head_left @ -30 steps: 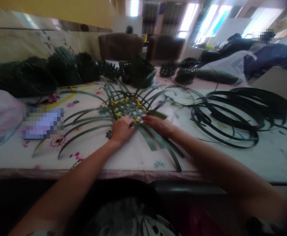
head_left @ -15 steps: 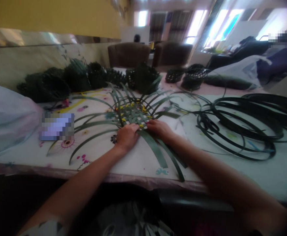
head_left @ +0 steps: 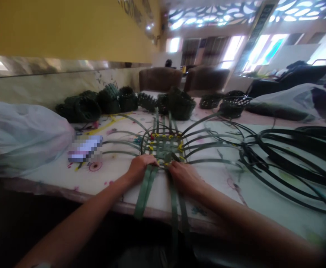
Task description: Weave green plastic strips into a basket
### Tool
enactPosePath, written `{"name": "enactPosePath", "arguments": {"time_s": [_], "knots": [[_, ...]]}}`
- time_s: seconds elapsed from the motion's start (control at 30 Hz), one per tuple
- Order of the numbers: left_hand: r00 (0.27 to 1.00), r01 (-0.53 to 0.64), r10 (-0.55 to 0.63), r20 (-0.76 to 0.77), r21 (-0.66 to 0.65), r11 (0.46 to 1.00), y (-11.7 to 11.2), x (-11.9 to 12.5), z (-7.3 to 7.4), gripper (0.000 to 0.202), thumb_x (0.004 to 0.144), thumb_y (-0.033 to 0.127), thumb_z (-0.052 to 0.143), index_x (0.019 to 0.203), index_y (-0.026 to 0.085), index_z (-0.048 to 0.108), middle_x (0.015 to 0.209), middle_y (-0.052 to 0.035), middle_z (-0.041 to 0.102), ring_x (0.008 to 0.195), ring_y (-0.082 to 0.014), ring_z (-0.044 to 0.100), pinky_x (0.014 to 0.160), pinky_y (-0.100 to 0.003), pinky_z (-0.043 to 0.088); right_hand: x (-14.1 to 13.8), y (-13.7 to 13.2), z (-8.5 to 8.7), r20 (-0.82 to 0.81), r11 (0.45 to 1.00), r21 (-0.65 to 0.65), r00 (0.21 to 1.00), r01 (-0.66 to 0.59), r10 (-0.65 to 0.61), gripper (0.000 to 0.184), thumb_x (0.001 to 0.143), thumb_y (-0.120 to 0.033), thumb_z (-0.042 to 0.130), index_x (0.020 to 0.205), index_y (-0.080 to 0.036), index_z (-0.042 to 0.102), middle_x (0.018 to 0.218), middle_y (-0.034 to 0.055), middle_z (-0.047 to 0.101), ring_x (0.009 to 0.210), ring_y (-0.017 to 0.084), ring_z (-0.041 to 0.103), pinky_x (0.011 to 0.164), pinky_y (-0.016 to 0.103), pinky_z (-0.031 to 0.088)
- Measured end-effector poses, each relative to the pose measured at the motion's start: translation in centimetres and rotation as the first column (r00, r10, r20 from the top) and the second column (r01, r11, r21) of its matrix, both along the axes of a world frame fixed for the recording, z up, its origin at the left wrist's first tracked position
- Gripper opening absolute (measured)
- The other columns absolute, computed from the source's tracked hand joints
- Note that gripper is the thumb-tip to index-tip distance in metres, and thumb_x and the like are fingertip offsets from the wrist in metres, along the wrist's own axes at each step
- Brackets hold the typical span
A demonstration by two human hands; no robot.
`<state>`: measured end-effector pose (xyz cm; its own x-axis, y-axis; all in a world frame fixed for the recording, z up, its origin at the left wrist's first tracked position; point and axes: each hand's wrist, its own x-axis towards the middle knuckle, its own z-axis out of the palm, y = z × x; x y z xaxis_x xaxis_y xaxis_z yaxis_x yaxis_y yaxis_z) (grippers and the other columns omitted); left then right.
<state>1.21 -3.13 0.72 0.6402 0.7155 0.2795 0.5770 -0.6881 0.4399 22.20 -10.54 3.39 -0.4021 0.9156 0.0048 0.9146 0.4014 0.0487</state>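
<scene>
A woven base (head_left: 165,143) of flat green strips lies on the table, with small yellow ties along its edges and a red one at the far left corner. Long strip ends fan out from every side. At the near edge, my left hand (head_left: 141,167) is closed with its fingertips on the base, beside two green strips (head_left: 146,191) hanging toward me. My right hand (head_left: 184,176) pinches the same edge a little to the right, above more dangling strips (head_left: 174,212). Its fingertips partly cover the weave.
Coils of dark strip (head_left: 291,156) spread over the right side. Dark woven baskets (head_left: 179,104) line the back. A white plastic bag (head_left: 20,137) and a blurred-out flat object (head_left: 86,148) are at left. Another bag (head_left: 291,100) lies back right. The table edge (head_left: 107,203) runs close by.
The woven base has turned, so its near strips now point more straight toward me. Both hands stay at its near edge. My view has shifted left and up.
</scene>
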Motion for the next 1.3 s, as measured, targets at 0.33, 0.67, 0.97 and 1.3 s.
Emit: {"name": "enactPosePath", "arguments": {"time_s": [0.33,0.67,0.97,1.3], "knots": [[0.998,-0.025,0.028,0.063,-0.055,0.998,-0.4,0.4,0.0,0.010,0.087,0.023,0.064,0.087,0.022,0.074,0.090,-0.0009,0.073,0.091,-0.0183,0.064,0.079,-0.027,0.046,0.7,1.3,-0.7,-0.056,1.000,0.007,0.998,0.020,-0.020,0.022,0.083,-0.012,0.049,0.094,-0.021,0.066,0.092,0.0067,0.070,0.072,0.020,0.064,0.057,0.031,0.031],[0.997,-0.066,0.066,-0.042,-0.011,0.998,-1.5,1.1,0.8,0.014,0.088,0.022,0.064,0.087,0.025,0.078,0.089,-0.0023,0.071,0.091,-0.0203,0.062,0.073,-0.027,0.044,1.4,0.6,-1.8,-0.072,0.996,0.005,0.994,-0.085,0.085,0.023,0.091,-0.014,0.047,0.101,-0.019,0.067,0.102,0.0086,0.069,0.077,0.018,0.062,0.059,0.029,0.032],[0.999,-0.045,0.044,-0.024,-0.026,0.999,-1.1,0.9,0.8,0.014,0.088,0.021,0.063,0.092,0.023,0.076,0.092,-0.0025,0.072,0.092,-0.0199,0.065,0.077,-0.029,0.046,2.1,0.7,-2.2,-0.103,0.998,0.014,0.993,-0.054,0.056,0.024,0.094,-0.020,0.046,0.104,-0.020,0.068,0.100,0.0080,0.067,0.077,0.017,0.060,0.058,0.028,0.032],[0.998,0.021,-0.021,0.067,-0.007,1.000,-1.3,0.7,0.7,0.018,0.085,0.011,0.061,0.095,0.018,0.074,0.095,-0.0050,0.072,0.093,-0.0207,0.066,0.084,-0.032,0.052,2.0,2.1,-2.5,-0.097,0.992,-0.055,0.989,-0.115,0.109,0.023,0.091,-0.014,0.045,0.095,-0.016,0.068,0.094,0.0082,0.068,0.074,0.018,0.059,0.060,0.028,0.033]]}}
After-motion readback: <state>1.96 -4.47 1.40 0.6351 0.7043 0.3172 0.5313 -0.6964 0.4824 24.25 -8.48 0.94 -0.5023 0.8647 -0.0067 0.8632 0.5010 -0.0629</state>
